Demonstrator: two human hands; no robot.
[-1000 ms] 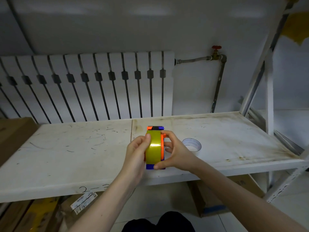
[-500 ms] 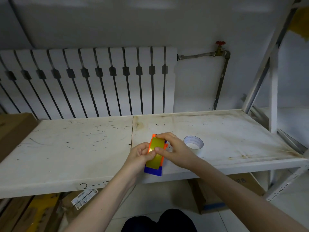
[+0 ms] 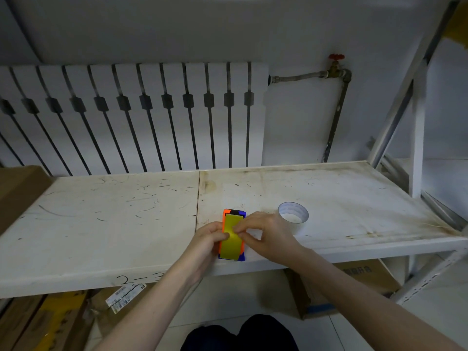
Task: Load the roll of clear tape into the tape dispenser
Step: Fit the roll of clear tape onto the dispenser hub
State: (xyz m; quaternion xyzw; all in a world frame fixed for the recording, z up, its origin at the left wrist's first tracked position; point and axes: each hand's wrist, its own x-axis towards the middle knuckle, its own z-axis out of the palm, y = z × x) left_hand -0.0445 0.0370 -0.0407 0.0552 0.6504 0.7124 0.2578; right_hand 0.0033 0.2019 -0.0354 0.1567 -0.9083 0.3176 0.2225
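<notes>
The tape dispenser (image 3: 234,257), orange and blue, rests near the front edge of the white shelf (image 3: 101,224), seen end-on. A yellowish clear tape roll (image 3: 231,245) sits in it, its broad band facing me. My left hand (image 3: 206,240) grips the dispenser's left side, thumb on the tape. The fingertips of my right hand (image 3: 266,234) pinch at the tape's face from the right. The dispenser's sides are hidden behind both hands.
A white ring-shaped tape core (image 3: 293,212) stands on the shelf just right of my right hand. A cardboard box (image 3: 17,191) sits at the shelf's left end, and more boxes (image 3: 354,282) lie under it. A radiator (image 3: 131,117) and a metal rack post (image 3: 415,127) stand behind.
The dispenser with the tape has come down from held upright to the shelf's front. My right fingers have shifted from the dispenser's side onto the tape's face.
</notes>
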